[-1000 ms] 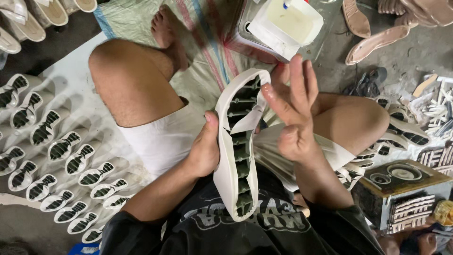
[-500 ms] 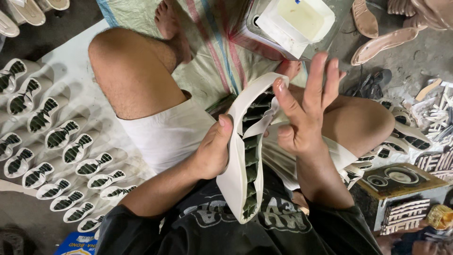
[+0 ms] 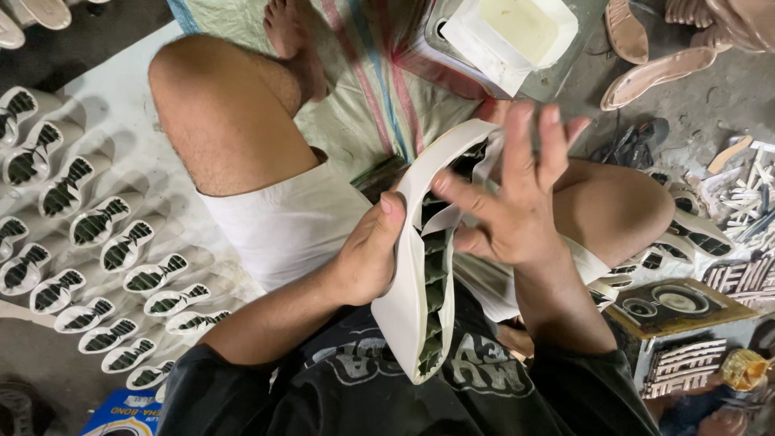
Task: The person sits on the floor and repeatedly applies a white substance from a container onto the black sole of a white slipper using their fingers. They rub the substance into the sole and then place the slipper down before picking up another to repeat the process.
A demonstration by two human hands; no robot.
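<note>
**While both hands work one shoe sole over the lap**

While the person sits cross-legged on the floor, the shoe sole (image 3: pixel 416 311) stands nearly upright between the knees, its white rim towards the left hand and its dark green tread insert facing the right. The left hand (image 3: pixel 367 258) has its grip closed around the sole's edge at mid-length, thumb lying along the white rim. The right hand (image 3: pixel 508 202) is spread wide, fingers fanned and slightly blurred; its palm and fingertips press against the upper part of the sole where a white strip (image 3: pixel 452 214) of the rim peels or bends inward. Whether that grip pinches the strip or only pushes on it cannot be told.

Beneath the legs lies a striped woven mat (image 3: pixel 379 89), with a bare foot (image 3: pixel 291 40) resting on it. Just beyond the sole's top end sits a white tub (image 3: pixel 517 36) of pale yellowish paste inside a grey tray. To the person's left, rows of finished soles (image 3: pixel 89 242) with the same white and green pattern lie on a pale sheet. To the right are tan insoles (image 3: pixel 658 69), a heap of white offcuts (image 3: pixel 751 190), and a printed cardboard box (image 3: pixel 678 311).
</note>
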